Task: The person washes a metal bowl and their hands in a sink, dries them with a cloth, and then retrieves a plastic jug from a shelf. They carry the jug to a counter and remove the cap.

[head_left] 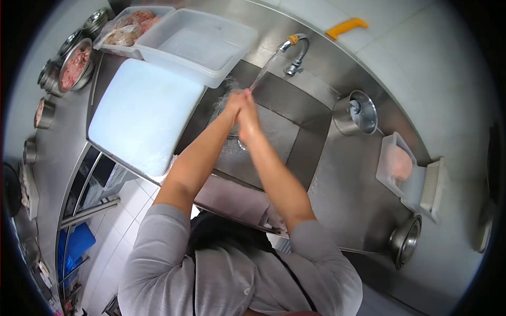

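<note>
My left hand point(233, 103) and my right hand point(247, 118) are pressed against each other over the metal sink point(274, 134). Water from the tap point(296, 43) runs down onto them and splashes to the left. Motion blur and overlap hide the fingers, so I cannot make out how they are bent or whether anything lies between the palms. Below the hands, the drain point(242, 144) partly shows in the sink floor.
Left of the sink lies a white cutting board point(142, 113), with a plastic tub point(192, 39) behind it. A bowl of meat point(76, 67) stands far left. On the right are a metal pot point(345, 120), a container with a pinkish item point(401, 163) and stacked bowls point(406, 242).
</note>
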### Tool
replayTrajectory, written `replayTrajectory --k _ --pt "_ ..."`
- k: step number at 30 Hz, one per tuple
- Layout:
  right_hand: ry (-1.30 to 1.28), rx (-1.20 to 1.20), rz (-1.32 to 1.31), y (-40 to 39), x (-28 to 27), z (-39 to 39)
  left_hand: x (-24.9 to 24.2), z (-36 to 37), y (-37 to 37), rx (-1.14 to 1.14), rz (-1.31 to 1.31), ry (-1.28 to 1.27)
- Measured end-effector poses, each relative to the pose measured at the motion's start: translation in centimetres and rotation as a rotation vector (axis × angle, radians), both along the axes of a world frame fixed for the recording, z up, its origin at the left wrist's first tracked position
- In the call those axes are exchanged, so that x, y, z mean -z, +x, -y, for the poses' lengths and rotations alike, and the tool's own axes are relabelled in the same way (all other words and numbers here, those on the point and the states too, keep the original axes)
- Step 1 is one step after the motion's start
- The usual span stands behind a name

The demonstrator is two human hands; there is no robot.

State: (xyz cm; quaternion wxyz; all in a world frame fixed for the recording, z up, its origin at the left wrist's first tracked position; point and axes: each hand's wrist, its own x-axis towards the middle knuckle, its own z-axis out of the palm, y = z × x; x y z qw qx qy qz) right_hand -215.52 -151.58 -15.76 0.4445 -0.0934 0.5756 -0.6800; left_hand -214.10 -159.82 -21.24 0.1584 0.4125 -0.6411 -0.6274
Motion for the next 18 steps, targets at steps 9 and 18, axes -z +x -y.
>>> replayTrajectory --k 9,18 --pt "0.089 -0.145 0.139 -3.9 2.3 0.8 -3.2 -7.9 2.5 -0.136 -0.561 0.466" --pt "0.031 -0.051 0.091 -0.4 1.3 1.3 -5.7 -3.8 2.3 -0.305 -0.458 0.687"
